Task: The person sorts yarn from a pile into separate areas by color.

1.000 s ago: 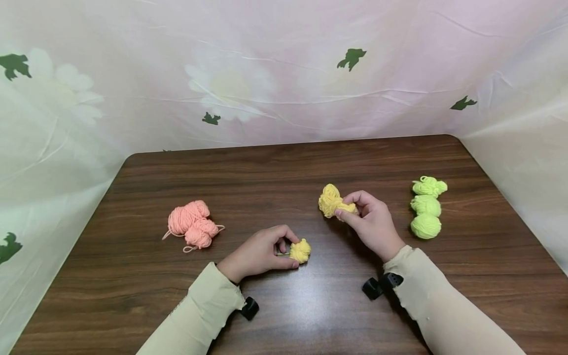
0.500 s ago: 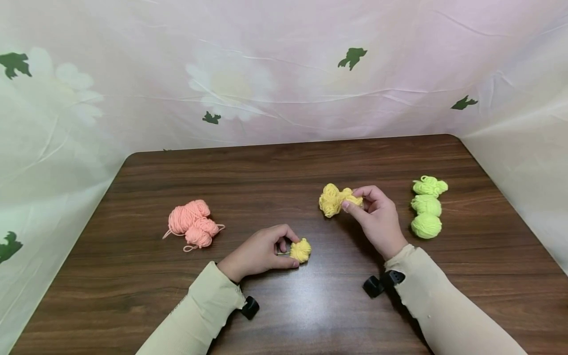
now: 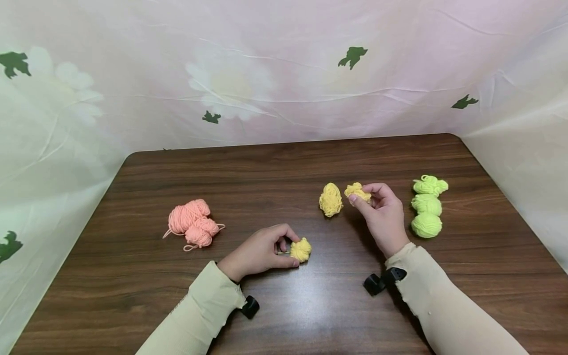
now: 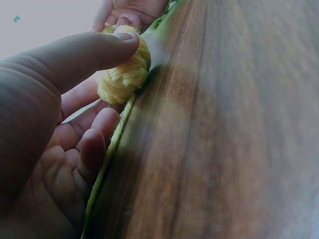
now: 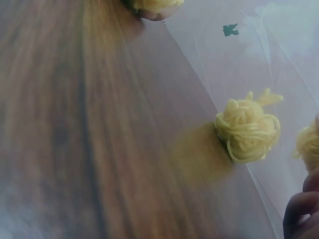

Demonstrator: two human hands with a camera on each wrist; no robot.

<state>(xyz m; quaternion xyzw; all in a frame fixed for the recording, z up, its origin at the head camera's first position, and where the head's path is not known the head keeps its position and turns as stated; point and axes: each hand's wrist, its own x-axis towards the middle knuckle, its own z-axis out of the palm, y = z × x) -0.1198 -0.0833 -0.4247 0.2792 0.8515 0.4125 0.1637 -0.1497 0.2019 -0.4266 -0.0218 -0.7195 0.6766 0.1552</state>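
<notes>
Between the thumb and fingers of my left hand (image 3: pixel 262 250) is a small yellow yarn ball (image 3: pixel 301 250), low at the middle of the table. In the left wrist view the thumb presses on this ball (image 4: pixel 124 74), and a loose strand (image 4: pixel 112 144) trails from it along the tabletop. My right hand (image 3: pixel 383 214) pinches a second yellow yarn ball (image 3: pixel 356 191) farther back and to the right. A third yellow yarn ball (image 3: pixel 331 200) lies just left of it, apart from the fingers. The right wrist view shows that lying ball (image 5: pixel 247 129) with loose loops on top.
Pink yarn balls (image 3: pixel 188 217) sit in a cluster at the left of the brown wooden table (image 3: pixel 248 182). On the right, three lime-green yarn balls (image 3: pixel 427 204) form a line running front to back. A flowered cloth (image 3: pixel 284 74) hangs behind the table and along its sides.
My right hand has moved back and slightly right with its yellow yarn ball, separating it from the one lying beside it. The left hand has stayed in place.
</notes>
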